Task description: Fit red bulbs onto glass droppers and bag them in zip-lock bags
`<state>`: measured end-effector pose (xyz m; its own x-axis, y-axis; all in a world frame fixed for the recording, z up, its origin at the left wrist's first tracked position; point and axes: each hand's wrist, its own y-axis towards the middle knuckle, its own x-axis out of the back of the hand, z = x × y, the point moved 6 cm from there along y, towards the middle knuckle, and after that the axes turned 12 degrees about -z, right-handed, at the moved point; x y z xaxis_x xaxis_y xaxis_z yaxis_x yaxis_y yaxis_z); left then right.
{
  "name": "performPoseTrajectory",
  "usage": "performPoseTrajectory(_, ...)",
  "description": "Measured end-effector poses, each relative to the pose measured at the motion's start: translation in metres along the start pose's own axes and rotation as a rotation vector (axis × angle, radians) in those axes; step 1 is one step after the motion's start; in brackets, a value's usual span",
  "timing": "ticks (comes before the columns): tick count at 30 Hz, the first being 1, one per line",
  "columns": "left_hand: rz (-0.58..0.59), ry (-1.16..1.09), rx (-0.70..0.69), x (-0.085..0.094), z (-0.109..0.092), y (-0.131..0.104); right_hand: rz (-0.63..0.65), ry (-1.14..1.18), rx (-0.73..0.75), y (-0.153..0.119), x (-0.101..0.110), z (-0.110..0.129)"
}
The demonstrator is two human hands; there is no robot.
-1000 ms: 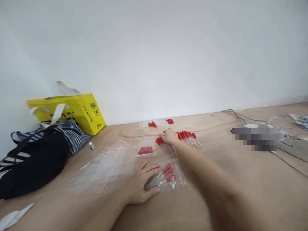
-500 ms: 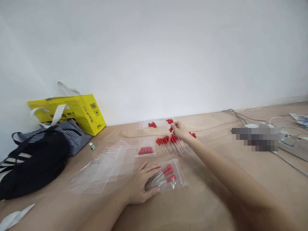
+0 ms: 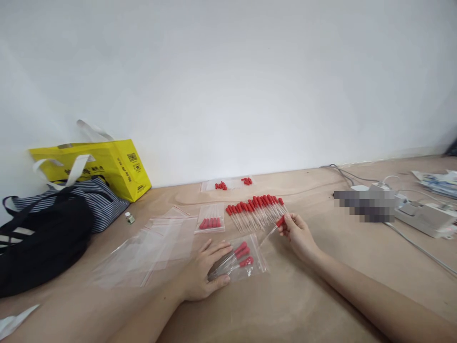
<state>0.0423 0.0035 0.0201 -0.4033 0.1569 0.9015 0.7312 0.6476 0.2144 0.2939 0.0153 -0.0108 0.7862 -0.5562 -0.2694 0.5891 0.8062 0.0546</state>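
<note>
From where I stand, the two hands are apart: the left hand (image 3: 202, 271) lies spread over a clear bag (image 3: 262, 265) on the worktop (image 3: 303, 300), its fingers and thumb splayed across the glass stems of the bagged droppers (image 3: 246, 261), while the right hand (image 3: 298, 233) pinches a single dropper (image 3: 271, 233) by its red bulb, the stem slanting down toward the bag's right edge, though whether the tip touches I can't tell. Just beyond, a row of loose droppers (image 3: 266, 202) fans out, bulbs toward the wall, and a smaller bag (image 3: 210, 223) with red bulbs showing sits to its left. To do this well, I'd say, keep that left palm light but steady so the plastic doesn't slide, keep the pinch firm without squashing the rubber, and bring the thin stem in low, in line with the others, since glass like that probably chips if knocked
</note>
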Motion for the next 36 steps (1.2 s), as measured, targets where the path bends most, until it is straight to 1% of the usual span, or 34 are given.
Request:
performPoseTrajectory(3,-0.009,-0.005,-0.002,0.0,0.001,0.0,0.044,0.026,-0.054,-0.005,-0.006,-0.008)
performPoseTrajectory(5,-0.013,-0.011,-0.01,0.0,0.001,0.001,0.089,0.04,-0.125,-0.01,-0.011,-0.013)
performPoseTrajectory(9,-0.003,-0.002,0.003,-0.001,0.001,0.001,0.214,0.032,-0.277,-0.022,-0.019,-0.02)
performPoseTrajectory(11,0.006,0.009,0.017,-0.002,0.002,0.001,0.297,0.009,-0.315,-0.027,-0.022,-0.02)
performPoseTrajectory(17,0.003,0.017,0.012,-0.004,0.005,-0.001,0.583,-0.158,-0.269,-0.042,-0.034,-0.014)
performPoseTrajectory(20,-0.008,0.015,0.023,-0.004,0.008,-0.002,0.686,-0.262,-0.27,-0.046,-0.043,-0.016)
performPoseTrajectory(22,-0.013,0.005,0.031,-0.004,0.008,-0.002,0.709,-0.301,-0.264,-0.046,-0.049,-0.018)
performPoseTrajectory(27,-0.014,-0.011,0.021,-0.004,0.007,-0.001,0.688,-0.31,-0.181,-0.043,-0.061,-0.021)
performPoseTrajectory(31,-0.011,-0.012,0.018,-0.004,0.008,-0.001,0.759,-0.306,-0.168,-0.046,-0.064,-0.023)
performPoseTrajectory(32,-0.011,-0.007,0.018,-0.004,0.008,-0.001,0.759,-0.316,-0.172,-0.047,-0.063,-0.024)
performPoseTrajectory(34,-0.01,0.0,0.012,-0.005,0.009,-0.002,0.706,-0.328,-0.154,-0.046,-0.061,-0.023)
performPoseTrajectory(36,-0.014,-0.001,0.011,-0.006,0.01,-0.002,0.636,-0.314,-0.095,-0.045,-0.06,-0.02)
